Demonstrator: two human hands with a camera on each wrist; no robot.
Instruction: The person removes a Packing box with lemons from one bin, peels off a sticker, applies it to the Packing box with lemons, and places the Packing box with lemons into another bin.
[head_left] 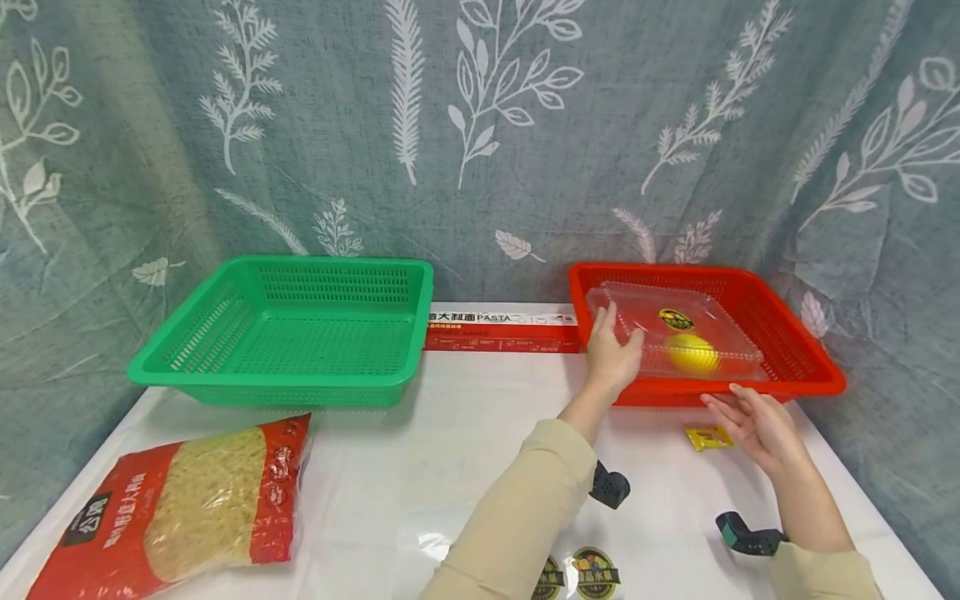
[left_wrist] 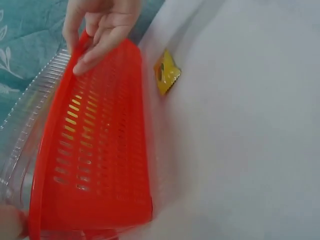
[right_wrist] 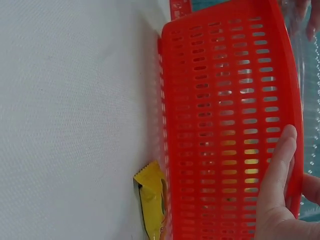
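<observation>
A clear plastic box [head_left: 645, 312] with a round fruit label lies tilted in the red basket [head_left: 806, 367], a yellow round thing [head_left: 692, 353] showing through it. At its front left corner, my left hand [head_left: 615, 358] touches the box with fingers fairly straight and thumb apart. My right hand [head_left: 761, 425] is at the basket's front rim. In the right wrist view, that hand's thumb [right_wrist: 280, 165] lies along the outer wall and its other fingers reach over the rim, pinching it. A small yellow packet [head_left: 707, 438] lies on the table just in front of the basket.
At back left stands a green basket [head_left: 270, 379]. A red pasta bag [head_left: 202, 504] lies in front of it. Between the baskets, a red and white pasta box [head_left: 502, 333] lies along the back. Clear packaging with fruit labels [head_left: 596, 573] is at the front edge.
</observation>
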